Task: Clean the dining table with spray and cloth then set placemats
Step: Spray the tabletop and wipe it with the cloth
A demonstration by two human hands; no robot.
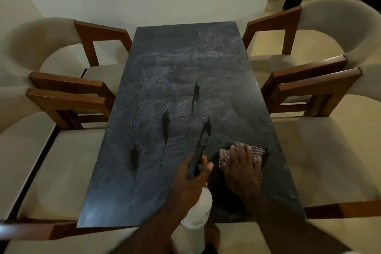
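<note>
Left hand (pixel 193 179) grips sprayer (pixel 198 202), nozzle toward 12 o'clock (wetting ahead); right hand (pixel 241 168) presses cloth (pixel 226 155) flat on worktop (pixel 115 181).

The white plastic spray bottle (pixel 199 210) is partly hidden behind the left hand (pixel 190 181); its small red label is unreadable. The right hand (pixel 242 168) covers much of the checked cloth (pixel 225 155).
</note>
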